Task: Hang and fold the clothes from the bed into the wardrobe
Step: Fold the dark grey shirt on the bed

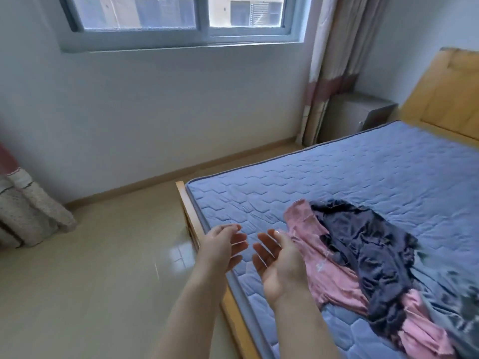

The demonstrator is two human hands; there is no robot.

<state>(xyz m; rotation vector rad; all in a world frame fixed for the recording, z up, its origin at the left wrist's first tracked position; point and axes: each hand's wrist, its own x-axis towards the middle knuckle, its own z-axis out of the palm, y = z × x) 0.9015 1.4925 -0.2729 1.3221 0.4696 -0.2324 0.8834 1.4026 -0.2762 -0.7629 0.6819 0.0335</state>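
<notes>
A pink garment (334, 275) lies crumpled on the blue quilted mattress (363, 177), near its left edge. A dark navy garment (373, 244) is heaped on top of it. A grey-blue piece of cloth (456, 294) shows at the right edge. My left hand (223, 248) and my right hand (278, 257) are stretched out side by side over the bed's near corner, palms facing each other, fingers relaxed and holding nothing. My right hand is just left of the pink garment. The wardrobe is not in view.
The bed's wooden frame (188, 208) runs along the mattress edge, with a wooden headboard (445, 99) at the far right. A grey nightstand (363, 112) stands by the curtain (334, 60). Beige tiled floor (103, 268) spreads left; rolled fabric (31, 216) leans at the left wall.
</notes>
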